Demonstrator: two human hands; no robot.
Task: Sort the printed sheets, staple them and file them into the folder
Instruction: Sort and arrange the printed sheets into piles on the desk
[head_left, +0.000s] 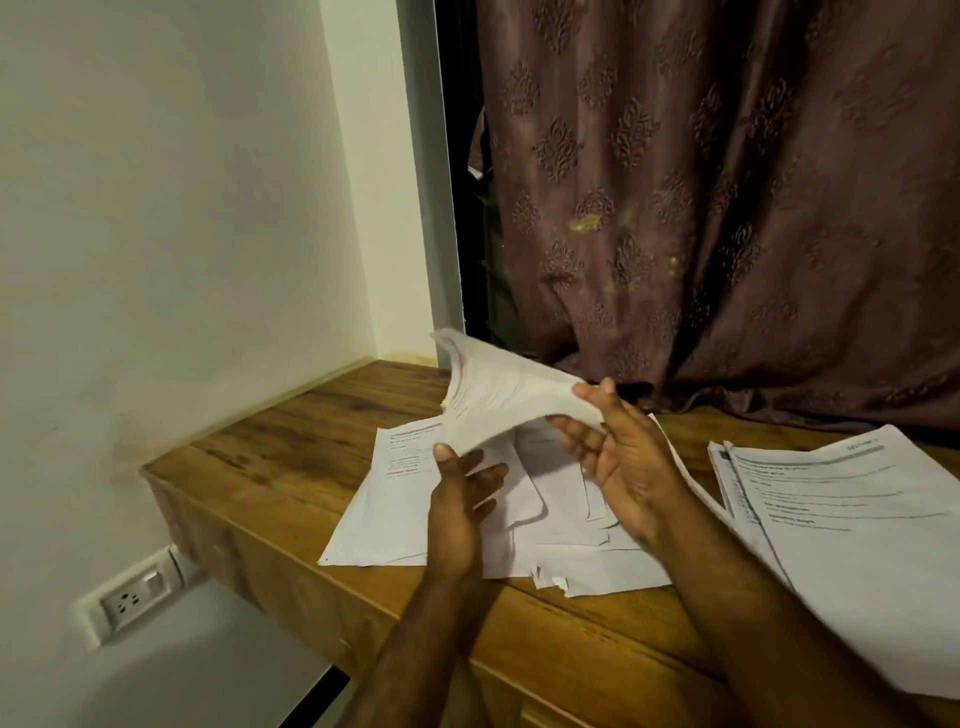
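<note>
A curved bundle of printed sheets (493, 395) is lifted above the wooden table (291, 447), its far end fanned upward. My left hand (462, 483) pinches the bundle's near left corner, thumb on top and fingers beneath. My right hand (618, 452) holds its right edge, thumb over the paper and fingers spread underneath. Loose printed sheets (384, 514) lie scattered flat on the table below both hands. A second stack of printed sheets (841, 525) lies to the right. No stapler or folder is in view.
A brown patterned curtain (727, 208) hangs right behind the table. A white wall (182, 234) closes the left side, with a power socket (130, 603) below the table's left end. The table's front edge (519, 639) runs diagonally toward me.
</note>
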